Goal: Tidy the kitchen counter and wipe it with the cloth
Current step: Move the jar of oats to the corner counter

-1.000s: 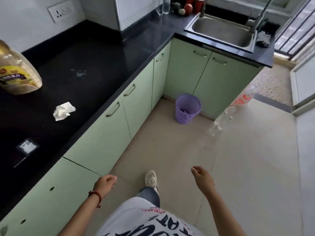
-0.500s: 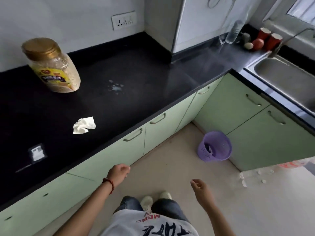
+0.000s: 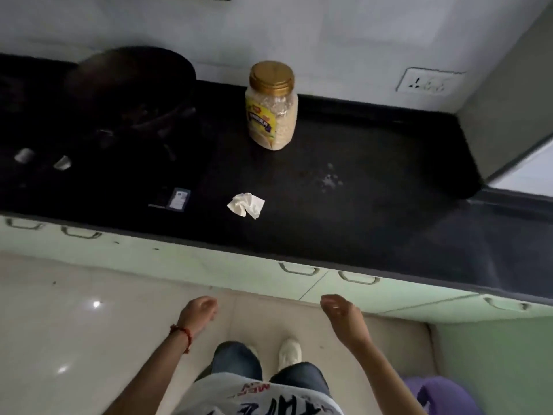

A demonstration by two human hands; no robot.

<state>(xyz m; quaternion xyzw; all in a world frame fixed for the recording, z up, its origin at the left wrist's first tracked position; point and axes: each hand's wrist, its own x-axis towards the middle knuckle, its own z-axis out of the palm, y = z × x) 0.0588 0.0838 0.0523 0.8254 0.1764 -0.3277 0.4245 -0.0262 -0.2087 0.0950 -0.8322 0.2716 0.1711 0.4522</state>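
- Both hands hang loosely curled and hold nothing above the pale floor: the left hand (image 3: pixel 199 311), the right hand (image 3: pixel 339 310).
- A crumpled white paper tissue (image 3: pixel 246 204) lies near the front edge of the black stone tabletop (image 3: pixel 374 223).
- A clear plastic jar with a gold lid (image 3: pixel 271 106) stands upright behind it, near the wall.
- A pale smear (image 3: pixel 329 178) marks the tabletop right of the tissue.
- A dark wok (image 3: pixel 128 85) sits at the left.

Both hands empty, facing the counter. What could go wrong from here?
1. No cloth is in view; the left hand and right hand hold nothing, so wiping may smear the pale spill.
2. The crumpled tissue lies near the counter edge; a sweep could knock it to the floor.
3. The jar stands close behind the spill and could be bumped.
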